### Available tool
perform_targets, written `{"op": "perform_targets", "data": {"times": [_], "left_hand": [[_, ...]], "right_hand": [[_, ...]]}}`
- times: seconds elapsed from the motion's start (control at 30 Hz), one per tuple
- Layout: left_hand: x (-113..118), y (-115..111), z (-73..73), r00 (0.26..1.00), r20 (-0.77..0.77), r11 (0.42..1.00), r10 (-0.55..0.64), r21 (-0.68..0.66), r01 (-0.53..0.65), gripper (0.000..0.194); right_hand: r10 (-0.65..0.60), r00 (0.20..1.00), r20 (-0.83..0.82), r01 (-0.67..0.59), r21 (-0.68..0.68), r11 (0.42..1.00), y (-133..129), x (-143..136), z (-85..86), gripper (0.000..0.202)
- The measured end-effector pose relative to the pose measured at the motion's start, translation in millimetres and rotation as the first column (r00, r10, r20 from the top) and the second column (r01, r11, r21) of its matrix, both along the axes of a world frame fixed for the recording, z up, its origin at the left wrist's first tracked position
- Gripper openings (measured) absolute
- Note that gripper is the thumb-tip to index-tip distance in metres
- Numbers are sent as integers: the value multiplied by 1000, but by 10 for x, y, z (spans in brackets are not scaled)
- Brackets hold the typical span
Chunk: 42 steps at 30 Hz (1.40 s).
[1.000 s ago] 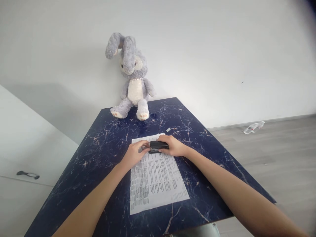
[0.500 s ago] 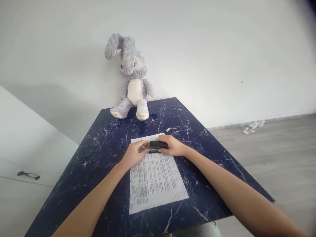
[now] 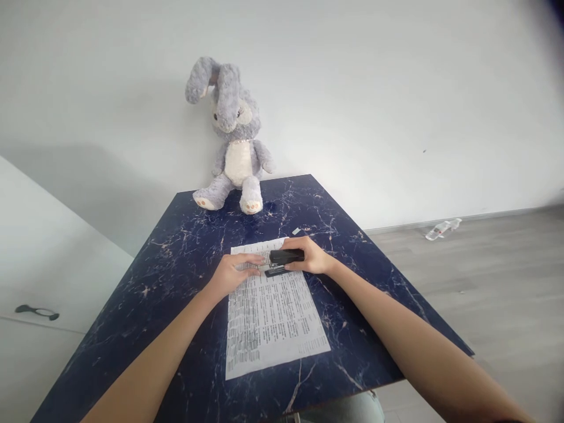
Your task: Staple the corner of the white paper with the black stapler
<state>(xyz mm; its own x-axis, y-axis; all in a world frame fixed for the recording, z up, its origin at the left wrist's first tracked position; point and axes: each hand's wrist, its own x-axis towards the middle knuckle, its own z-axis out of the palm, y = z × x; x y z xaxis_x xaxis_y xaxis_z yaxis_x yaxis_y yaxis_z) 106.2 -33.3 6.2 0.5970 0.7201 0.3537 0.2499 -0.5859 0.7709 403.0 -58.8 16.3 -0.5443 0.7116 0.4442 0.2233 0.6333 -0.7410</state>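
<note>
A black stapler [image 3: 286, 256] is in my right hand [image 3: 312, 257], with the fingers over its top and the thumb under it. Its jaw gapes toward the left, and the dark base [image 3: 276, 271] sits just above the page. My left hand [image 3: 232, 274] is at the stapler's open end, thumb and fingers curled around a thin silvery piece too small to make out clearly. Beneath both hands lies a printed sheet of paper [image 3: 282, 317], its far part partly covered by them.
The dark blue marbled table [image 3: 185, 252] carries a small pale piece [image 3: 296, 231] beyond the paper. At the back, a grey plush rabbit [image 3: 238, 153] sits against the wall. A clear plastic bottle [image 3: 438, 230] lies on the floor at right. A white cabinet with a dark handle [image 3: 37, 312] stands left.
The stapler's jaw has spread wider, its base now apart from the top. My left hand has drawn slightly left, away from the stapler. The whole view has shifted a little.
</note>
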Motion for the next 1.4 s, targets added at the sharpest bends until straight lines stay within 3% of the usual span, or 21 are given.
{"op": "perform_targets", "data": {"times": [0.07, 0.13, 0.33, 0.43, 0.57, 0.67, 0.77, 0.9, 1.0, 1.13, 1.23, 1.4], "left_hand": [[71, -58, 32, 998, 13, 997, 64, -41, -63, 48], [131, -110, 69, 995, 8, 995, 103, -17, -103, 57], [183, -177, 110, 993, -115, 985, 8, 171, 12, 38], [177, -146, 100, 996, -69, 985, 64, 167, -52, 37], [168, -90, 74, 983, -77, 970, 169, 189, -152, 28], [134, -72, 21, 952, -298, 966, 68, 258, 11, 44], [44, -32, -51, 863, -505, 952, -4, 262, 158, 53], [-92, 54, -95, 854, -505, 941, 128, 333, 56, 38], [-66, 34, -74, 868, -482, 942, 121, 332, 53, 35], [108, -96, -37, 870, -487, 932, -73, 278, 234, 42], [171, -154, -19, 845, -517, 926, -138, 235, 295, 41], [112, -150, 12, 847, -517, 928, -127, 241, 286, 36]], "right_hand": [[35, 999, 15, -36, 36, 999, -36, -46, 36, 25], [59, 998, 30, -61, 71, 996, -76, -106, 64, 24], [166, 984, 59, -171, 96, 981, -155, -280, 81, 19], [130, 991, 28, -132, 93, 987, -148, -254, 115, 23], [-34, 998, 44, 30, 75, 997, -105, 8, 214, 26], [-120, 982, 143, 119, 18, 993, -68, 323, 272, 23], [-170, 963, 210, 185, -52, 981, -38, 612, 286, 22], [-190, 950, 248, 219, -94, 971, -22, 775, 274, 22], [-85, 953, 290, 125, -122, 985, -35, 681, 276, 23], [41, 957, 288, -9, -111, 994, -67, 401, 271, 26], [60, 962, 267, -41, -76, 996, -81, 235, 236, 27], [64, 966, 249, -42, -91, 995, -82, 173, 195, 30]]}}
